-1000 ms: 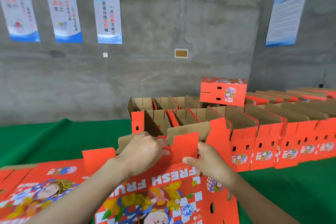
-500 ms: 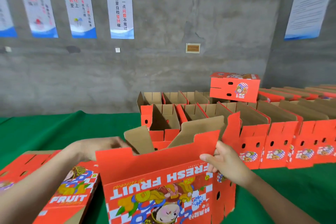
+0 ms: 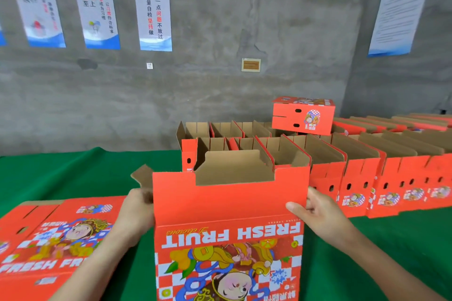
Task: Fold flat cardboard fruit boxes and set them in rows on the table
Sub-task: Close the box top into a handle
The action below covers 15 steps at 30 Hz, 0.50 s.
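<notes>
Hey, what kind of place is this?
Probably a fruit-packing workshop: rows of folded fruit boxes on a green-covered table, flat boxes lying alongside, and workplace posters on a bare concrete wall.

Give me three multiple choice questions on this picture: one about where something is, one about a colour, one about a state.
1. The closed box sits: A on the open boxes; B on the floor; C on a shelf.
2. The table cover is: A blue; B green; C white.
3. The held box is: A flat; B upright, top open; C taped shut.
Answers: A, it rests atop the back row. B, green cloth shows around the boxes. B, brown flaps stand up above its rim.
</notes>
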Each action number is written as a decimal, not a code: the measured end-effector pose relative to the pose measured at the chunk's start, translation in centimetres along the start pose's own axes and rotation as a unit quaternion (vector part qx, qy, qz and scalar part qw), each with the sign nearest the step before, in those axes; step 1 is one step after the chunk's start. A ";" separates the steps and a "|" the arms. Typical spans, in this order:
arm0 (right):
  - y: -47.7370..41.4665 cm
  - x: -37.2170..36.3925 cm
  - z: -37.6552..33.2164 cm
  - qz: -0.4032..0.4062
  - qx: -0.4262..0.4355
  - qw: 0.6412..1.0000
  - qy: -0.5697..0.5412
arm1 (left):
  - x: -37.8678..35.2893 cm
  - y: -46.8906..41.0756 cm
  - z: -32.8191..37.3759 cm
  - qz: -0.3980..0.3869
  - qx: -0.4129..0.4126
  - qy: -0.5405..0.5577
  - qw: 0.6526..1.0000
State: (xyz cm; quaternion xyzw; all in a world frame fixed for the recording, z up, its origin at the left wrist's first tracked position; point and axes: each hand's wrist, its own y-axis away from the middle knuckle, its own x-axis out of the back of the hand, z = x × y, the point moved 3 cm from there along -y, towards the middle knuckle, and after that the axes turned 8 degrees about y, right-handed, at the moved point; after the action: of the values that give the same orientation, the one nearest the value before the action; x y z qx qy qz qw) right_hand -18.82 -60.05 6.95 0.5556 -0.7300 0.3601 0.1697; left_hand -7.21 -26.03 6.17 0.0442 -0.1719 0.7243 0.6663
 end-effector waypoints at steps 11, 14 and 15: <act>0.9 -1.8 2.7 0.135 -0.169 0.973 -0.085 | -2.8 4.7 -3.3 0.155 0.010 0.187 0.970; 0.8 -2.1 2.9 0.126 -0.164 0.976 -0.066 | -2.6 4.9 -3.3 0.121 0.001 0.133 0.984; 0.7 -2.1 2.8 0.127 -0.160 0.978 -0.033 | -2.4 5.0 -2.8 0.117 -0.017 0.069 0.991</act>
State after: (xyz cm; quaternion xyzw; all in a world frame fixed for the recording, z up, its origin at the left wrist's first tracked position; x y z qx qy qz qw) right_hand -18.36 -60.56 3.43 0.4357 -0.8479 0.2389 0.1850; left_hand -11.38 -27.68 1.92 -0.0376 -0.1415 0.7957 0.5878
